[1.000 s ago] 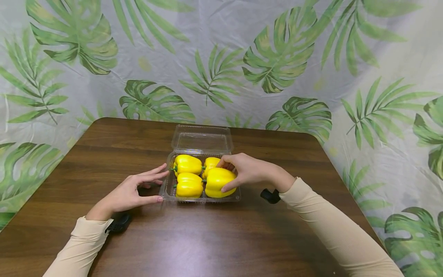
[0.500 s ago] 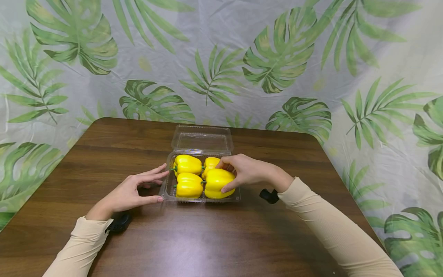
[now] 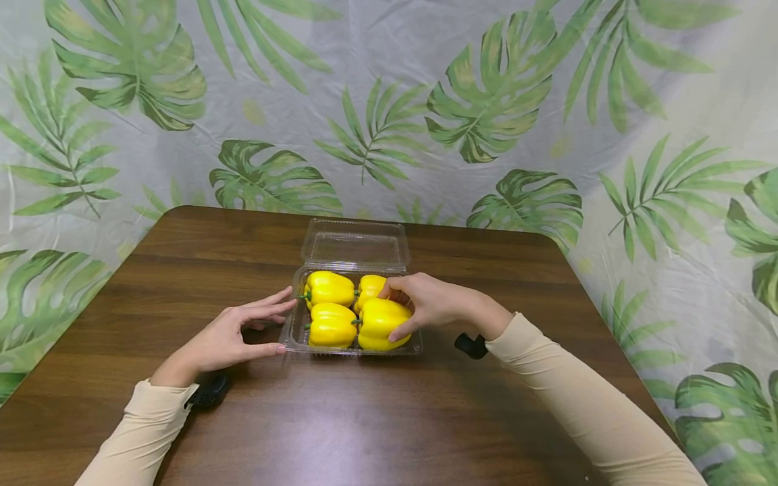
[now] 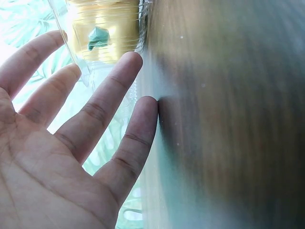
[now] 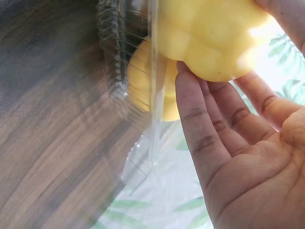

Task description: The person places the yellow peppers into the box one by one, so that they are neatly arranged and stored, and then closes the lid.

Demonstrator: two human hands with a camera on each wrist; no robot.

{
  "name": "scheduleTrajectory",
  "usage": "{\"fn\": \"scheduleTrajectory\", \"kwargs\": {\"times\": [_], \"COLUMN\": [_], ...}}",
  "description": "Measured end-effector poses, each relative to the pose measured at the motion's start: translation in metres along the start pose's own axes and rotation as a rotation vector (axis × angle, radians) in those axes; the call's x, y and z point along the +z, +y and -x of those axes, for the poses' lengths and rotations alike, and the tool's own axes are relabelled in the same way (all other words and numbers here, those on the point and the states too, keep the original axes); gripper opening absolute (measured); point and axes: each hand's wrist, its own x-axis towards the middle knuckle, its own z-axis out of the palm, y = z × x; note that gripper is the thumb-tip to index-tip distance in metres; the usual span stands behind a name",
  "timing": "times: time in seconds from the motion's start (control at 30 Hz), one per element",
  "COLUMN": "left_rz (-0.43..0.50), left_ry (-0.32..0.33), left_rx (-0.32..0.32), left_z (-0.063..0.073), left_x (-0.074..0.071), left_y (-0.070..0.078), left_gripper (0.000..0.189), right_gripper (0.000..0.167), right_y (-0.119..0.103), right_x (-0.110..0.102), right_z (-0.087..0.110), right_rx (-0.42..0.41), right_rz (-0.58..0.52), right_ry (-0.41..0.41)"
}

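Observation:
A clear plastic clamshell box point(image 3: 293, 337) lies on the table with its lid point(image 3: 355, 243) folded back. Several yellow bell peppers with green stems sit in it, among them a back left pepper point(image 3: 330, 289), a front left pepper point(image 3: 332, 325) and a back right pepper point(image 3: 369, 289). My right hand point(image 3: 440, 300) grips the front right bell pepper point(image 3: 381, 324) between thumb and fingers; in the right wrist view this pepper point(image 5: 214, 38) overlaps the box rim. My left hand point(image 3: 234, 334) rests its straight, spread fingertips and thumb at the box's left edge.
The box stands on a brown wooden table point(image 3: 340, 418), near its far side. Behind the table hangs a pale curtain point(image 3: 389, 101) printed with green leaves. A black wrist strap point(image 3: 209, 390) shows under the left wrist.
My right hand has lowered the front right bell pepper slightly toward the near side and left, down into the box. The left hand and the box have stayed put.

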Motion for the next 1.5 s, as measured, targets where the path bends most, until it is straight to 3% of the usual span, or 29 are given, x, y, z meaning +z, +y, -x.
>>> {"fn": "scheduleTrajectory", "kwargs": {"times": [0.4,0.77,1.0,1.23,1.5], "left_rz": [-0.002,-0.001,0.000,-0.001,-0.007], "left_ry": [0.002,0.003,0.001,-0.001,0.001], "left_rx": [0.000,0.000,0.004,0.005,0.011], "left_z": [0.001,0.001,0.001,0.001,0.000], "left_x": [0.001,0.001,0.000,0.000,0.000], "left_y": [-0.003,-0.002,-0.002,-0.001,-0.002], "left_gripper": [0.074,0.075,0.074,0.075,0.074], "right_gripper": [0.062,0.075,0.065,0.057,0.054], "right_y": [0.002,-0.001,-0.004,-0.008,-0.011], "right_x": [0.008,0.001,-0.004,-0.004,-0.001], "right_z": [-0.002,0.003,0.004,0.003,0.000], "right_rx": [-0.003,0.029,0.008,-0.036,-0.030], "right_rz": [0.031,0.030,-0.031,-0.009,0.017], "right_ry": [0.005,-0.008,-0.008,-0.012,-0.012]}}
